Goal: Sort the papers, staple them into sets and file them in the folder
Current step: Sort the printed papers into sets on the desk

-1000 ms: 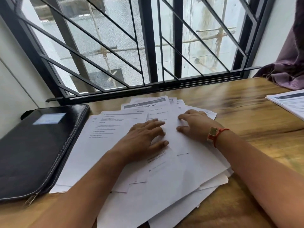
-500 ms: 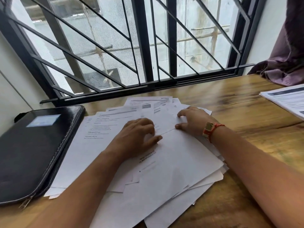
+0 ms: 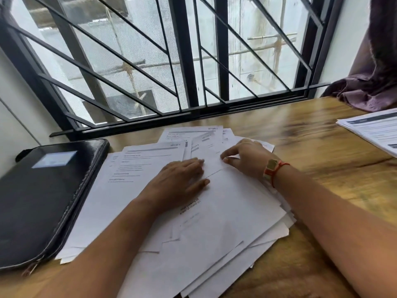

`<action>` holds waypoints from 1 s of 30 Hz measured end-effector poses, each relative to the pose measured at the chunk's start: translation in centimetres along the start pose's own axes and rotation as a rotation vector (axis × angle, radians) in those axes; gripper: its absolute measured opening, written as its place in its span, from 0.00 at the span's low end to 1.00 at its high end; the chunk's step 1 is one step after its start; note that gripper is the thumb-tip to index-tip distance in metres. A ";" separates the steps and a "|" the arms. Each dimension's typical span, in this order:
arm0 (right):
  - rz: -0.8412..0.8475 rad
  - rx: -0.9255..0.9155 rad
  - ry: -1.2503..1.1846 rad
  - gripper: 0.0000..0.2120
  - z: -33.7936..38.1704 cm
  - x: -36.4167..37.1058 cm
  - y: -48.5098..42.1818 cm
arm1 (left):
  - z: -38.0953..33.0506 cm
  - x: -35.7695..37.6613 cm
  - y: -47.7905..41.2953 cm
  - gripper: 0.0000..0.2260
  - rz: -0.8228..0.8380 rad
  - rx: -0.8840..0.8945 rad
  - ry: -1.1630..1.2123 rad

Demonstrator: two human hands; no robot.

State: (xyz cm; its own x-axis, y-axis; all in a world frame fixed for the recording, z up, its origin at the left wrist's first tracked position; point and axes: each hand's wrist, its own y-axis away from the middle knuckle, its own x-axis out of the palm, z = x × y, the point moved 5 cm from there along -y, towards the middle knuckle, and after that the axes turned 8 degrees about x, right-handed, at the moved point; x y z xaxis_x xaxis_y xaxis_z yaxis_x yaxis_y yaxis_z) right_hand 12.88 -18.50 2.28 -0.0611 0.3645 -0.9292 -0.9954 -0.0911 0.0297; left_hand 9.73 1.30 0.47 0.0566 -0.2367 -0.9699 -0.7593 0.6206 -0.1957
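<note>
Head view: hands on the papers [image 3: 214, 233] at the table's [image 3: 300, 134] front edge.
Mid-papers the left hand [image 3: 178, 183] lies flat, fingers straight; just beside it the right hand [image 3: 247, 160] curls onto them, pinch unclear; the folder [image 3: 43, 201] lies at the left edge.

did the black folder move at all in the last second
No. The black folder sits at the same spot relative to the window frame; only the camera shifted slightly.

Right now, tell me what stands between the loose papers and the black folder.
Nothing lies between them: the spread white paper sheets reach the right edge of the black leather zip folder. But the folder lies closed.
</note>
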 end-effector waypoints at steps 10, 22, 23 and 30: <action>-0.122 0.221 -0.135 0.28 -1.7 -0.4 -0.4 | 0.4 0.0 -0.3 0.26 -0.024 -0.024 0.021; -0.125 0.193 -0.240 0.09 -1.9 -0.6 -0.7 | 0.8 0.1 -0.2 0.28 -0.060 0.002 0.044; -0.159 0.202 -0.247 0.10 -2.2 -0.8 -0.9 | 0.7 0.1 -0.2 0.28 -0.063 0.007 0.045; -0.757 0.172 -0.339 0.04 -3.8 -5.3 0.2 | 0.6 0.3 -0.2 0.28 -0.091 0.038 0.050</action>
State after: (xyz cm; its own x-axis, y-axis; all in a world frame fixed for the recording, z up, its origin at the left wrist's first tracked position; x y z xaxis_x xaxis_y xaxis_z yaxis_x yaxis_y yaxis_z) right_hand 13.29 -23.98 5.83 0.6352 0.5311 -0.5608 -0.7722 0.4221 -0.4749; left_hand 10.30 1.61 0.16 0.0913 -0.3297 -0.9396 -0.7273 0.6225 -0.2891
